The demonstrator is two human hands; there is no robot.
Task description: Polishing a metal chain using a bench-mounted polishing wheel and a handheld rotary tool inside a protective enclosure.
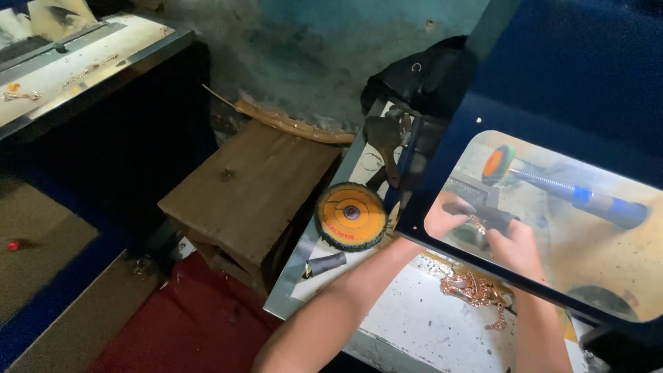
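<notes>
Head view: both forearms reached forward under a blue shield with a clear window (573, 228); the hands were seen through that window. The left hand (445, 217) was closed around the end of a dark, rod-like tool (483, 214); the right hand (514, 245) gripped the same tool just beside it, fingers curled over it; a short length of copper-coloured chain (476, 224) showed between the two hands, touching the tool; how firmly the chain was pinched could not be determined through the window. Beyond the hands, a blue spindle (573, 193) lay across the window area; an orange-and-green buffing wheel (497, 164) sat on its left end, near the tool but apart from it.

On the white counter (407, 324), a heap of copper-coloured chains (476, 290) lay between the forearms, just below the shield edge. A round orange disc with a dark bristled rim (350, 216) stood tilted at the left edge of the counter; a short black cylinder (324, 264) lay below it. A wooden block (252, 186) stood to the left of the counter, well apart from the hands; red cloth (193, 324) covered the floor below it. A second white work surface (76, 65) occupied the upper left corner.
</notes>
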